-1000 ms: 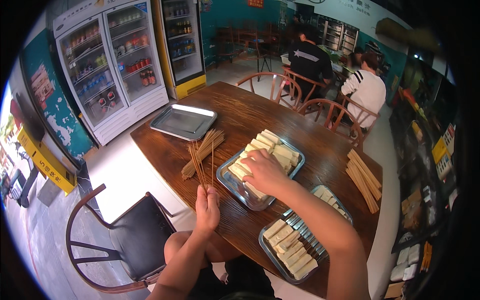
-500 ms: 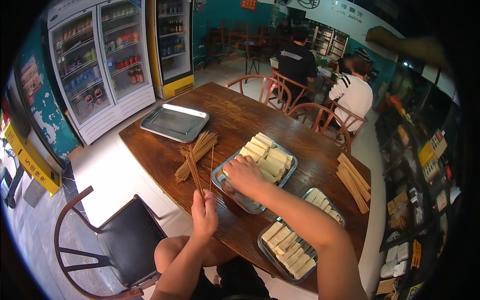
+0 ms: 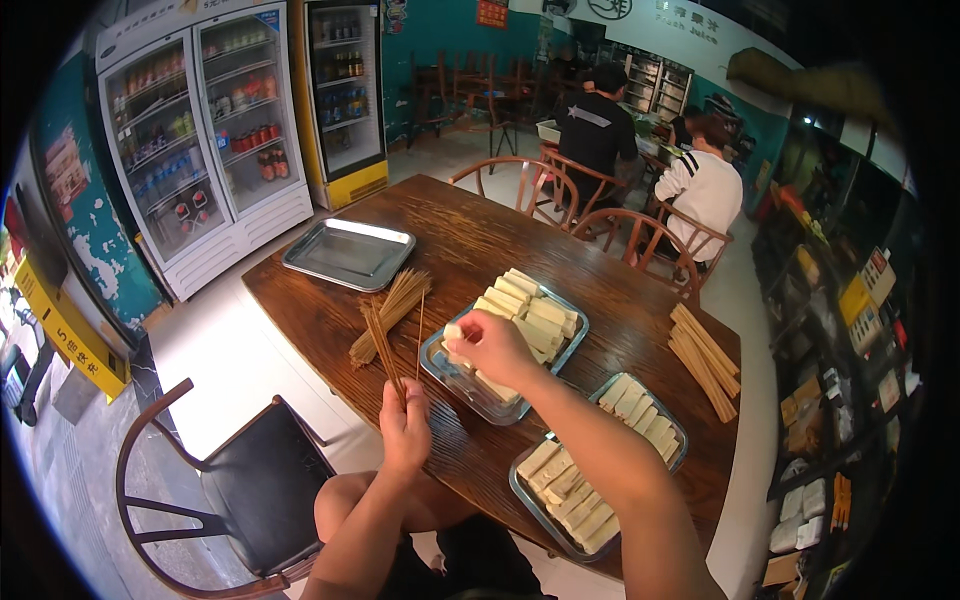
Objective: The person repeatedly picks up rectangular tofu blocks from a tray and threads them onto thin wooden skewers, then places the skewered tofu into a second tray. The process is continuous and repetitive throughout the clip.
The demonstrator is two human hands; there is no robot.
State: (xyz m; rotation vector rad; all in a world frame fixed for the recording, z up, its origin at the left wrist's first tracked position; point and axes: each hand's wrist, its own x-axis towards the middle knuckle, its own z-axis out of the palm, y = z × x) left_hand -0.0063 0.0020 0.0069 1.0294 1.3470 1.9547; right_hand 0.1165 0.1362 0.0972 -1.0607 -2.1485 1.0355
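Observation:
My left hand is closed around a bundle of thin bamboo skewers pointing up and away. One skewer stands apart from the bundle at its right. Between the fingertips of my right hand is a pale yellow roll, held just above the near left part of a metal tray. More pale rolls are stacked in that tray, partly hidden by my hand. Beyond my left hand, a larger heap of skewers lies on the wooden table.
A shallow metal tray sits at the far left of the table. Pale cut pieces fill trays at the near right, under my right forearm. Long tan sticks lie at the right edge. A black-seated chair stands left; two people sit beyond.
My right hand has lifted slightly from the stacked rolls, with one roll now showing in its fingertips. My left hand keeps its hold on the skewers, and the view has shifted a little.

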